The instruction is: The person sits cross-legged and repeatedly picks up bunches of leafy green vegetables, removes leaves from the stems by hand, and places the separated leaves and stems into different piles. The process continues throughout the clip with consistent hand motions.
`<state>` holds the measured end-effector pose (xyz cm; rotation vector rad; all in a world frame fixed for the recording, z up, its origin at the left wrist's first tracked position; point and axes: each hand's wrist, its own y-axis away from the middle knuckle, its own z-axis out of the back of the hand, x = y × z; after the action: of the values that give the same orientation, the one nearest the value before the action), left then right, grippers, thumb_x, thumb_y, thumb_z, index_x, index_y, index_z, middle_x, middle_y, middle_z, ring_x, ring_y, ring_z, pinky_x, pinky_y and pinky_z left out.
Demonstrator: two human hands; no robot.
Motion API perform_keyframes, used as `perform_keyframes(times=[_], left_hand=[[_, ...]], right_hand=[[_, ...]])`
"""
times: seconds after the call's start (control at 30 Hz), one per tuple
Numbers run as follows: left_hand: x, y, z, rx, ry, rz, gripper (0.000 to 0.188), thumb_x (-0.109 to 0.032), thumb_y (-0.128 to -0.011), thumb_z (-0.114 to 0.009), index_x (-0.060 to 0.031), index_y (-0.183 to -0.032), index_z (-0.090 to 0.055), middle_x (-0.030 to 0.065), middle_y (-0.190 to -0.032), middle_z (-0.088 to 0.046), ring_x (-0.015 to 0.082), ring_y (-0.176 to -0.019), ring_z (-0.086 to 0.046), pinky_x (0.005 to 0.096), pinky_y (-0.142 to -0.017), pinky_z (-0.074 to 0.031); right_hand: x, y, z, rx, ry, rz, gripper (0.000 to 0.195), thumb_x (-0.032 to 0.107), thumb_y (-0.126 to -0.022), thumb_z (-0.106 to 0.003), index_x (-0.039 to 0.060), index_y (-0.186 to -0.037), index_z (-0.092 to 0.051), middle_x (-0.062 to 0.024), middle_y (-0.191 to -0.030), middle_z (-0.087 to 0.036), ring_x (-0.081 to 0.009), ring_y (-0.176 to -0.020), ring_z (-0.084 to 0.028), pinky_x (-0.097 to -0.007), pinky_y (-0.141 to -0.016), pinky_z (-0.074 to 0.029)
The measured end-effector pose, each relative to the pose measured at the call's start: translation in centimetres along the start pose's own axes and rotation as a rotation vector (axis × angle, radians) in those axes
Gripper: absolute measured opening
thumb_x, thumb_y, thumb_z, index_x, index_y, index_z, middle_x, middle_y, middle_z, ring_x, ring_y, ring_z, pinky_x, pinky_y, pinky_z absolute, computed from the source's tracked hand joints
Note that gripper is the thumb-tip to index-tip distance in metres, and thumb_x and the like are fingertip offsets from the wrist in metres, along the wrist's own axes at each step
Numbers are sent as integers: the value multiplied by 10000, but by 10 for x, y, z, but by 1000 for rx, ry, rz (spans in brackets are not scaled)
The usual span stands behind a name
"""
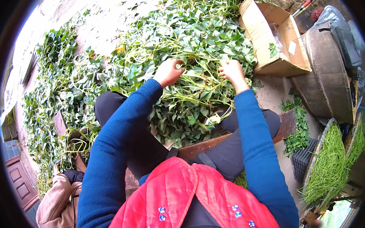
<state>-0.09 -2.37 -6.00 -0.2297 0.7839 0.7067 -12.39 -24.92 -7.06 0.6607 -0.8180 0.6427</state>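
A large heap of green leafy vines with long pale stems spreads before me in the head view. My left hand is over the heap at the centre, its thumb and fingers curled close to the stems. To its right, my right hand reaches among the stems with bent fingers. Several long stems run across the heap between both hands. Whether either hand grips a stem cannot be made out. More leaves and stems lie between my knees, below the hands.
An open cardboard box stands at the upper right, beside a large brown barrel-like container. Round trays of thin green stems and a dark plastic basket are at the right. Another person's sleeve shows at the lower left.
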Motion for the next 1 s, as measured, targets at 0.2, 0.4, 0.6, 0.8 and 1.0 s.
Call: perform_keyframes(times=[0.2,0.4,0.6,0.8,1.0], left_hand=[[-1,17,10,51,107,-48,295,-247,-811,-609,-51,-1032,-622,115,-961,-646,219,-849,-628,316,-759,-487],[19,29,-6,-59,224,26,261,-216,-837,-594,-65,-1049,-611,86,-951,-645,173,-832,-620,286,-737,-478],[-42,34,-2,-430,241,-333,402,-115,-774,-618,-56,-1154,-503,124,-1086,-560,284,-1032,-508,358,-908,-388],[-95,52,-10,-178,695,-214,398,-195,-855,-584,-41,-1211,-492,100,-1072,-589,188,-999,-555,303,-911,-408],[-122,98,-19,312,1333,225,258,-149,-907,-491,-21,-1130,-521,19,-764,-586,85,-651,-550,211,-633,-466]], right_hand=[[-94,-72,-19,-195,-636,-304,251,272,-856,-582,68,-966,-486,-73,-713,-471,-182,-544,-547,-288,-452,-464],[13,-53,-9,-279,-583,133,200,175,-879,-548,-10,-890,-623,-60,-740,-642,-122,-649,-613,-224,-548,-478],[86,40,51,72,-403,244,160,132,-874,-521,13,-908,-623,-17,-672,-603,-70,-557,-553,-192,-528,-437],[99,105,51,205,-539,211,186,115,-862,-543,-4,-989,-610,-27,-693,-609,-83,-588,-574,-199,-553,-467],[81,123,33,225,-557,190,257,82,-854,-517,43,-1098,-590,-15,-749,-600,-67,-613,-556,-192,-554,-470]])
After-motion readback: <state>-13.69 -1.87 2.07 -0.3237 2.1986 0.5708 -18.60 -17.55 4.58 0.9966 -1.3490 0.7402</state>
